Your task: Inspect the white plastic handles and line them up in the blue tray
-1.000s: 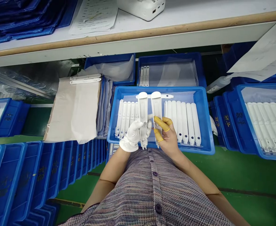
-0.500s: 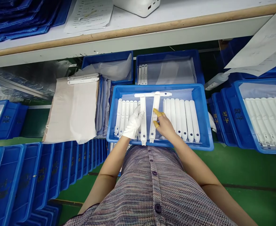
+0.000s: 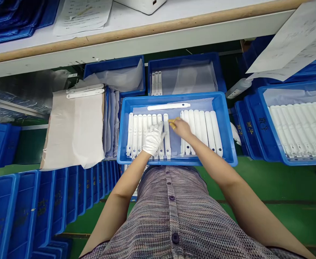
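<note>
- Blue plastic tray (image 3: 174,160) at centre, near rim just ahead of the torso; clear film liner (image 3: 175,147) across its floor.
- White plastic strips (image 3: 139,135) in two groups, lengthwise, side by side: about eight toward the tray's left wall, about seven toward its right wall.
- One more white strip (image 3: 168,106) crosswise near the far rim, apart from both groups.
- Narrow bare stretch of liner between the groups; tray floor otherwise mostly covered.
- Left hand (image 3: 153,139) in a white cotton glove, palm down on the inner strips of the left group.
- Right hand (image 3: 180,128) with yellow finger cots (image 3: 173,121), just above the bare stretch, beside the innermost strip of the left group.
- Hands close together but apart; no firm grip on any strip visible, so hold unclear.
- Rear blue tray (image 3: 185,73): only a few white strips (image 3: 156,83), along its left side.
- Right blue tray (image 3: 290,160): white strips (image 3: 298,129) in tight rows, nearly full.
- Beige sheet (image 3: 75,131) left of the centre tray, two white strips (image 3: 85,92) at its far edge.
- Wood-edged bench (image 3: 152,28) beyond all trays, papers (image 3: 82,16) on top.
</note>
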Available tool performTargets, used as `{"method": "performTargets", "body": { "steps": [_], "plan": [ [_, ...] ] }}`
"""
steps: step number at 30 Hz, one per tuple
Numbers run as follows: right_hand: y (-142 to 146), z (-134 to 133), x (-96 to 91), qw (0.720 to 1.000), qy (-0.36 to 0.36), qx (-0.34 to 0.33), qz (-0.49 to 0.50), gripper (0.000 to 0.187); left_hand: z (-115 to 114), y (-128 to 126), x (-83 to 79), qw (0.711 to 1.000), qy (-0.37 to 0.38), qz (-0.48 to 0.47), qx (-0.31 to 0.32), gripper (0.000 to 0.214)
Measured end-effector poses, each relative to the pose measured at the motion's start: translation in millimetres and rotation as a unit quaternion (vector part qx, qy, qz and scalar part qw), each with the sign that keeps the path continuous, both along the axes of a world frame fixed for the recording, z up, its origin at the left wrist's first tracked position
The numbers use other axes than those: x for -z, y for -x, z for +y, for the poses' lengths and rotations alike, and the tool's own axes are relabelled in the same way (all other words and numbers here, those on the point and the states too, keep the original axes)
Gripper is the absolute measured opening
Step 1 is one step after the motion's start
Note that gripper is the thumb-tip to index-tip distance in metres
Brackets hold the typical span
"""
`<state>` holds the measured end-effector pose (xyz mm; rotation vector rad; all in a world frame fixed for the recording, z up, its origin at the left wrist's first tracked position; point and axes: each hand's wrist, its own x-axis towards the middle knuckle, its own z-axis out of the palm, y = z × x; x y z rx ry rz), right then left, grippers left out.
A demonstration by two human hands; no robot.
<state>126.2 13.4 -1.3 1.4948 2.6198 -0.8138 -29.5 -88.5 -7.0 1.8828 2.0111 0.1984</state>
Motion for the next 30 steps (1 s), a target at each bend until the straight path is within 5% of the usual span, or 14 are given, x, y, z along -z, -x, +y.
{"method": "performTargets", "body": {
  "steps": [5,8,11,14,18,22,25,30],
  "plan": [
    [8,78,-6.7,0.997,-0.073,-0.003,-0.019,0.048,-9,-8,9.3,0.987,0.026,0.071,0.143,0.086],
    [15,103,-6.7,0.995,-0.081,-0.047,-0.036,0.047,-10,-7,12.3,0.99,0.048,0.062,0.117,0.086],
    [14,111,-12.8,0.991,-0.083,-0.093,-0.042,0.044,-7,-8,8.7,0.993,0.029,-0.11,0.027,0.073],
    [7,102,-27.0,0.988,-0.084,-0.128,-0.029,0.046,1,-18,2.0,0.9,-0.019,-0.413,-0.137,0.052],
    [-9,68,-44.8,0.989,-0.064,-0.136,-0.003,0.046,20,-39,-7.5,0.741,-0.032,-0.63,-0.231,0.051],
    [-27,39,-44.5,0.994,0.02,-0.107,0.012,0.028,32,-50,-11.7,0.509,-0.02,-0.798,-0.321,0.041],
    [-29,40,-33.4,0.999,0.03,0.021,-0.001,0.036,31,-51,-10.4,0.45,-0.002,-0.815,-0.365,0.035],
    [-17,49,-15.0,0.994,0.001,0.103,-0.024,0.044,21,-48,-15.2,0.481,0.09,-0.799,-0.35,0.058]
  ]
}}
